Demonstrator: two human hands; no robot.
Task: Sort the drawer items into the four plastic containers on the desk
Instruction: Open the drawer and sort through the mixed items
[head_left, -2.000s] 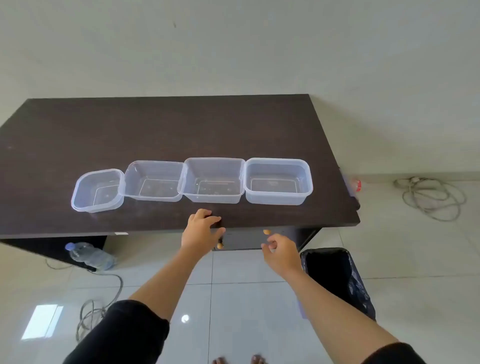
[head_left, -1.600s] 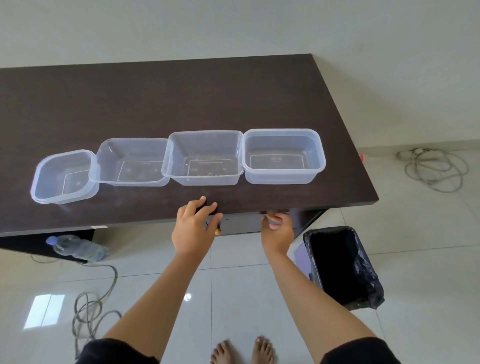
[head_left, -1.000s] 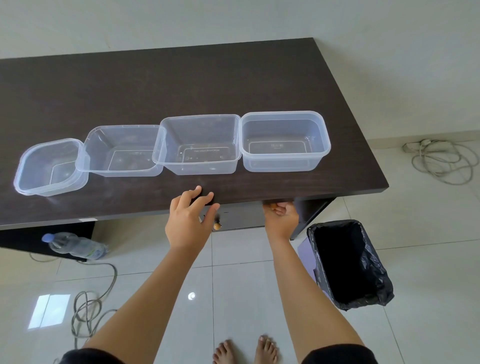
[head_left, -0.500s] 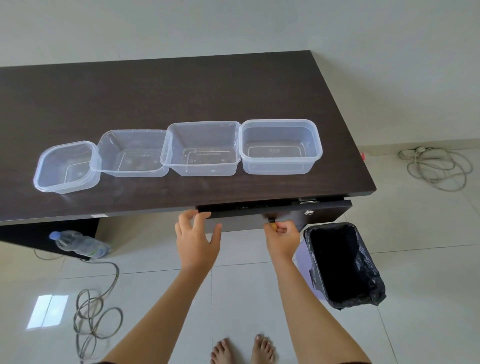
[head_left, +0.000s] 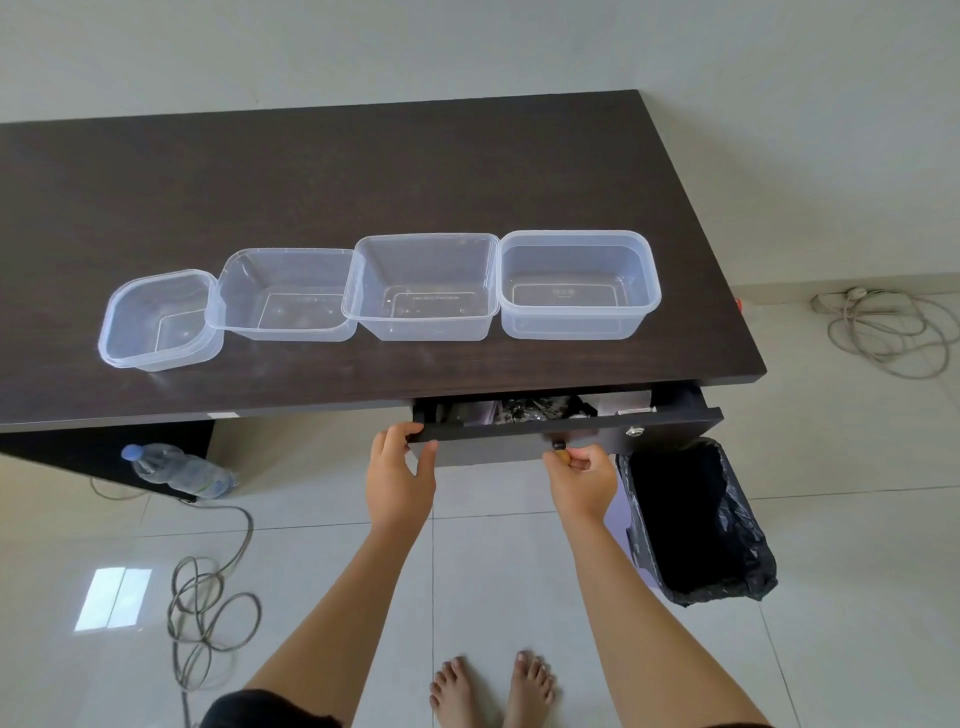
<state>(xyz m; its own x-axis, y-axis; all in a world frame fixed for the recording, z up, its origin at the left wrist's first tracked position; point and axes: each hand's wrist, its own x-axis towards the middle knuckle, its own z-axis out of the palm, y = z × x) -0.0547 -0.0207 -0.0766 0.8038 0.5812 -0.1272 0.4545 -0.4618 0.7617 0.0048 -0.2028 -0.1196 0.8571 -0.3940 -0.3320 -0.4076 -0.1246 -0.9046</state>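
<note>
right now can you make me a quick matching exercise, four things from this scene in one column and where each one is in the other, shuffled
Things
1. water bottle
2. bin with black liner
3. rightmost plastic container
4. right hand

Places
A. on the desk top, at the end of the row
B. pinching the knob on the drawer front
C. lying on the floor under the desk
D. standing on the floor below the open drawer's right end

Pairs: 1-C, 2-D, 3-A, 4-B
</note>
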